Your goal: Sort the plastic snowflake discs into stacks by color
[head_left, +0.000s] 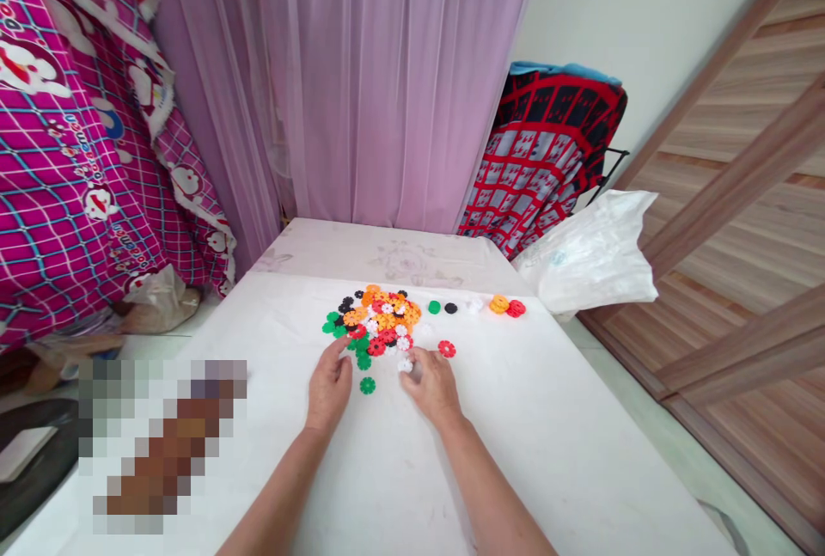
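A mixed heap of plastic snowflake discs [385, 321] in orange, red, white, black and green lies on the white-covered table [516, 444]. My right hand [435, 384], just in front of the heap, pinches a white snowflake disc [405, 365] between thumb and forefinger. At the heap's left front edge is my left hand [331, 384], its forefinger stretched out to a red disc [357, 332] and its thumb apart. Between my hands lies a loose green disc [367, 385]. Another red disc [447, 349] lies just beyond my right hand.
Along the back right run small groups sorted by colour: green [434, 308], black [451, 308], white [474, 306], orange [498, 304] and red [516, 308]. A white plastic bag [589, 251] stands by the right edge. Purple curtains [387, 83] hang behind. A blurred-out patch covers the left side.
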The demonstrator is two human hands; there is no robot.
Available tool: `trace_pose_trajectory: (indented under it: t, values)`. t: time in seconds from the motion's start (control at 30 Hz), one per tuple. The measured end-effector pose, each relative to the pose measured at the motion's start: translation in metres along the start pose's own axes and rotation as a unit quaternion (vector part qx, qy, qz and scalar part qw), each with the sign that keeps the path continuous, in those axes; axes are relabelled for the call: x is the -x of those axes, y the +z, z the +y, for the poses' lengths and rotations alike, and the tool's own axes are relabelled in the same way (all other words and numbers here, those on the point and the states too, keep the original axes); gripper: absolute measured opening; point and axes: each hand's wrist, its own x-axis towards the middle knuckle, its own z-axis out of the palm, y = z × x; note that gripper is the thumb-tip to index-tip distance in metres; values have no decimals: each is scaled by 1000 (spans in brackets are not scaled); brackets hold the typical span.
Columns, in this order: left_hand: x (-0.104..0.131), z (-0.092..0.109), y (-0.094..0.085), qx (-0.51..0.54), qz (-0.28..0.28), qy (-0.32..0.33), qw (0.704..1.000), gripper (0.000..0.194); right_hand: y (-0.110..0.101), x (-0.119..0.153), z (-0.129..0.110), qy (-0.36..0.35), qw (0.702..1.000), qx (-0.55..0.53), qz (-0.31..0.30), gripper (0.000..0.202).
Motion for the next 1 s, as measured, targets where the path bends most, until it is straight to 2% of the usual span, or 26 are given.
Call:
trace_pose_trajectory:
  t: [0.1, 0.3, 0.57, 0.8, 1.0]
  values:
    - [0, 1, 0, -2, -5, -4, 1000, 36, 0, -1, -1, -14, 1000, -9, 9, 25]
    - [0, 4, 0, -7, -3, 2, 1000, 34, -1, -11, 5, -19, 996, -28, 79, 14]
    - [1, 6, -1, -9, -3, 7, 1000, 34, 1, -18, 0, -6, 1000, 1, 12, 23]
    - [0, 7, -1, -7, -11, 10, 1000, 34, 2, -22, -1, 35, 998, -24, 43, 15]
    - [-1, 7, -1, -20, -9, 13, 1000, 34, -1, -33, -16, 78, 996, 52, 10, 13]
